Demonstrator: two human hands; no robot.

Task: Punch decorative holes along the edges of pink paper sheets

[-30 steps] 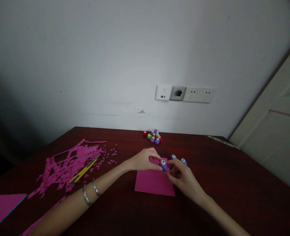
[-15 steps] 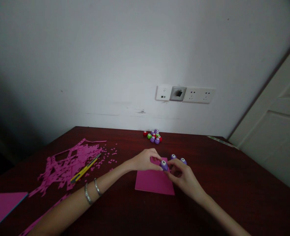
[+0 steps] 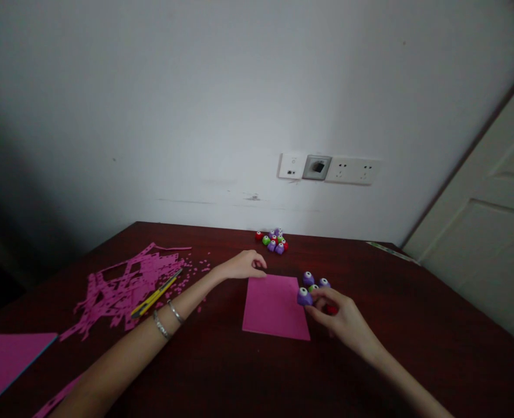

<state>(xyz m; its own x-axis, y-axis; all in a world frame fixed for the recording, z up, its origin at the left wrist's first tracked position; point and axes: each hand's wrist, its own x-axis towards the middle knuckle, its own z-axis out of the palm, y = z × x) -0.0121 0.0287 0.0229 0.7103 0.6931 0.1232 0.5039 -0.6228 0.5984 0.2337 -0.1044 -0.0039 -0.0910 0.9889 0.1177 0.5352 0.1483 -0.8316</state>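
My right hand (image 3: 337,319) pinches a purple craft punch (image 3: 304,296) with a white, black-centred top, at the right edge of a pink paper sheet (image 3: 274,307). At the sheet's far left corner is my left hand (image 3: 243,265), with nothing in it; the fingers are bent and stand apart from the thumb, whose tip meets the paper's edge. Beside the right hand stand a purple punch (image 3: 308,278), a second purple one (image 3: 324,283) and a partly covered green one (image 3: 313,288). A red piece (image 3: 331,310) shows between the right fingers, mostly hidden.
Several punches in red, green and purple (image 3: 273,242) cluster near the wall. Punched pink strips (image 3: 130,281) and confetti lie left, with a yellow box cutter (image 3: 156,293) on them. A pink stack (image 3: 13,360) occupies the near left corner. A ruler-like strip (image 3: 394,251) lies far right.
The left hand has let go of the punch and paper and moved left, to the far corner. My right hand has carried the purple punch rightward off the paper's middle.
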